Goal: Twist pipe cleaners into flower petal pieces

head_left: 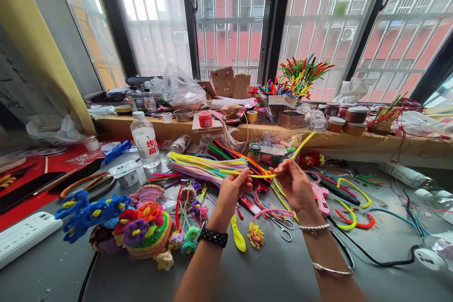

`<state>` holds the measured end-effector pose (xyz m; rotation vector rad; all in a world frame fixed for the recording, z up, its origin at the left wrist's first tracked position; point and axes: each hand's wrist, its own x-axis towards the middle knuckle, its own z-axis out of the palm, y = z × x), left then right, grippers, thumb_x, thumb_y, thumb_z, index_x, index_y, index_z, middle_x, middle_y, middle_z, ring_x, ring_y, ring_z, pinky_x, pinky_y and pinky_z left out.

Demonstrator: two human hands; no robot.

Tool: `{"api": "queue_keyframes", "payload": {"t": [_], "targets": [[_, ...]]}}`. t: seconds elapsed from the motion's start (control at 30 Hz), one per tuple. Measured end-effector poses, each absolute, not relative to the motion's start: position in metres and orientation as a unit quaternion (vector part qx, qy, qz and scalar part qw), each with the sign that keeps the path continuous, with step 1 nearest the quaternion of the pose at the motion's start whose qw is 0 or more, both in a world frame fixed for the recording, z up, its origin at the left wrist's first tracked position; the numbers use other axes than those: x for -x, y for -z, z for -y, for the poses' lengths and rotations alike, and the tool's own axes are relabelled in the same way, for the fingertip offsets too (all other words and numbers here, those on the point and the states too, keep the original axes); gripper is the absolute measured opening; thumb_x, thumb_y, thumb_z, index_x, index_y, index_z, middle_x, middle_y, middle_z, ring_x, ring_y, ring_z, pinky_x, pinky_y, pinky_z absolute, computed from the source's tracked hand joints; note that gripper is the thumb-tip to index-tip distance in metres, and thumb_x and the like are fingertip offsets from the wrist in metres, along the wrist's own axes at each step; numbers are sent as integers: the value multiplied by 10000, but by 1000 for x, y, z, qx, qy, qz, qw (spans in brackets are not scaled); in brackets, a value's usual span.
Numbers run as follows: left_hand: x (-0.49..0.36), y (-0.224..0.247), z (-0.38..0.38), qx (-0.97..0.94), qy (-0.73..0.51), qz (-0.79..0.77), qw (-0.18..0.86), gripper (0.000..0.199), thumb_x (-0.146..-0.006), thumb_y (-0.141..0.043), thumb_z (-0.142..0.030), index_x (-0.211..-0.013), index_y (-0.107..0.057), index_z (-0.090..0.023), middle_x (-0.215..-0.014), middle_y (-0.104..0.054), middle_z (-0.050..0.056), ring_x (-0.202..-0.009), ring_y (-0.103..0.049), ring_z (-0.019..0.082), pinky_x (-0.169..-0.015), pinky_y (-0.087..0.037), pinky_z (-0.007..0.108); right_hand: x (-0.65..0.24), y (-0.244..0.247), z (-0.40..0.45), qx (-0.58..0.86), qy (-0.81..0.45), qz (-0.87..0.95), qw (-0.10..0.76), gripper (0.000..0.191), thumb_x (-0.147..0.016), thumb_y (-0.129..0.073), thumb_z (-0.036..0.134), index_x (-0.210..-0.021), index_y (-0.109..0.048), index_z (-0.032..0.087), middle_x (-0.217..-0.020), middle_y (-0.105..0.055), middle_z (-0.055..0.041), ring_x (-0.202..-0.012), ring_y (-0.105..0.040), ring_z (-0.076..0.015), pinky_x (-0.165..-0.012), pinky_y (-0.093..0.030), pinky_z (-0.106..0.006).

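A yellow pipe cleaner (303, 145) is stretched between my two hands above the table. My left hand (236, 188) pinches it on one side, while my right hand (293, 184) grips it farther along, its free end slanting up to the right. Behind my left hand lies a bundle of pastel pipe cleaners (198, 165), with orange and green ones beside it. Below the hands rest a yellow pipe-cleaner piece (238, 235), a small yellow-and-red fuzzy flower (255, 235) and scissors (284, 231). Next to my right hand is a pink glue gun (320, 199), partly hidden.
Pipe-cleaner flowers (138, 229) crowd the left front. A water bottle (145, 141) stands behind them, and a power strip (26, 236) lies at the far left. A black cable (375, 260) crosses the right side. Jars and craft supplies line the window ledge (226, 127).
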<state>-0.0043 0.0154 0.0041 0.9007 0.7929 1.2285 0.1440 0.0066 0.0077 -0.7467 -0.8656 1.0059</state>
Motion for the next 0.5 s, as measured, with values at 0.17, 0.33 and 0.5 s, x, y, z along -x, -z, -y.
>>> {"api": "queue_keyframes", "payload": {"t": [0.17,0.33,0.5], "targets": [[12,-8,-18,-401,-604,-377,576,246,-519,-700,-311,-608,-565,-125,-565,-548,-32,-503,-526,59,-545,-453,180,-153,-5,-7,314,-461,394,730,215,-664,-591,384,-767,-546,201,-492,-355,94,-415,-363,-44,-483,-403,-188],[11,-6,-18,-434,-606,-359,562,220,-524,-698,-283,-634,-604,-116,-569,-576,-22,-533,-550,78,-594,-473,215,-158,-5,-5,391,-403,488,669,234,-703,-550,403,-792,-573,187,-498,-360,75,-424,-336,-59,-414,-302,-180],[10,-6,-17,-458,-598,-364,548,236,-551,-684,-259,-727,-617,-118,-614,-610,-5,-558,-578,100,-627,-494,249,-165,-9,0,496,-260,633,534,312,-782,-428,409,-696,-595,160,-539,-429,32,-496,-389,-93,-487,-317,-213]]}}
